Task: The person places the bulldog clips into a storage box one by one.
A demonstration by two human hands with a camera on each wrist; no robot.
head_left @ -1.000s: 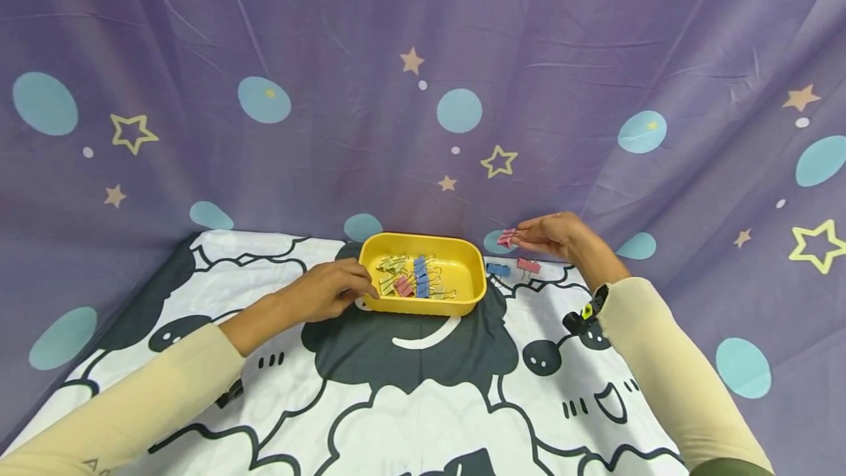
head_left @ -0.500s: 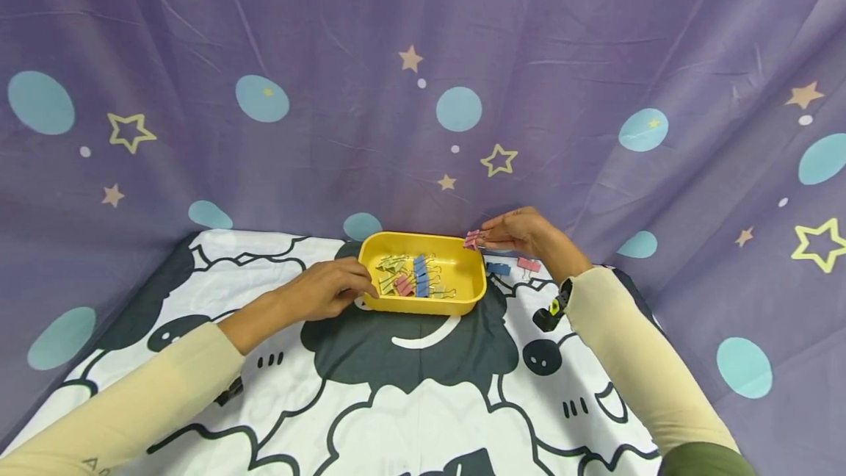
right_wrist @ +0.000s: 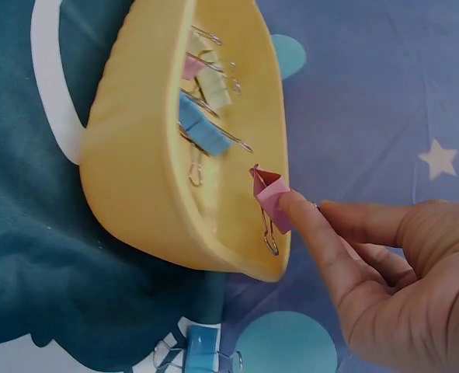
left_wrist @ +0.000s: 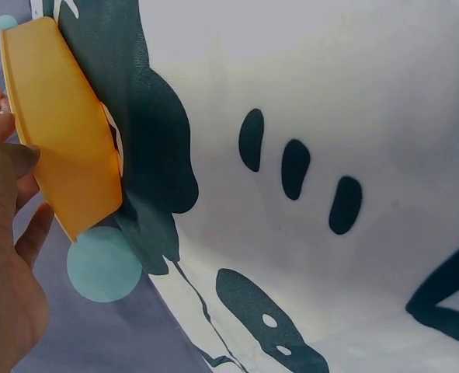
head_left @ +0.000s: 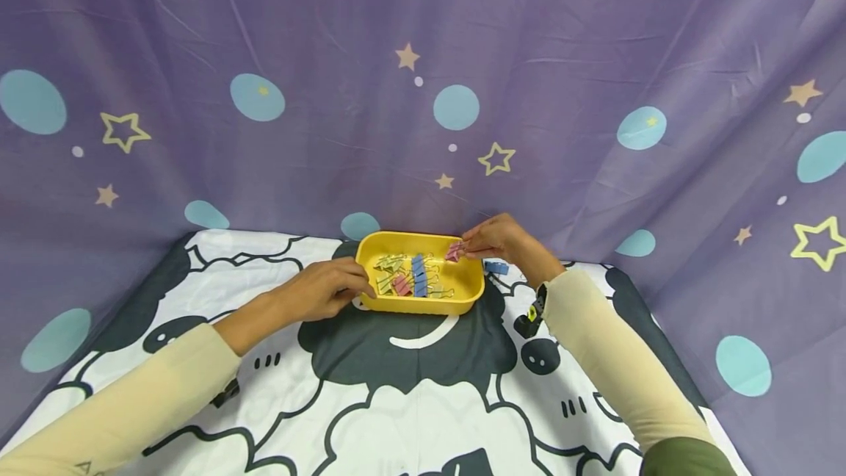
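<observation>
A yellow tray (head_left: pixel 466 281) lies near the back edge of the cloth with several binder clips inside. Its left end is held by my left hand (head_left: pixel 328 289); in the left wrist view the thumb lies against the tray's outer wall. My right hand (head_left: pixel 500 237) pinches a pink binder clip (right_wrist: pixel 272 200) by a wire handle, over the tray's right end. In the tray, blue binder clips (head_left: pixel 420 275) form a row beside a pink binder clip (head_left: pixel 401 285) and yellow binder clips (head_left: pixel 391 263).
A blue binder clip (head_left: pixel 496 267) lies on the cloth just right of the tray. The white cloth (head_left: pixel 423 417) bears a black sheep print. Close behind it hangs a purple curtain (head_left: pixel 330 94) with stars and dots.
My right hand has carried the pink binder clip leftward, from beyond the tray's right side to over its right end. The loose pink clip on the cloth is now hidden. My left hand stays put.
</observation>
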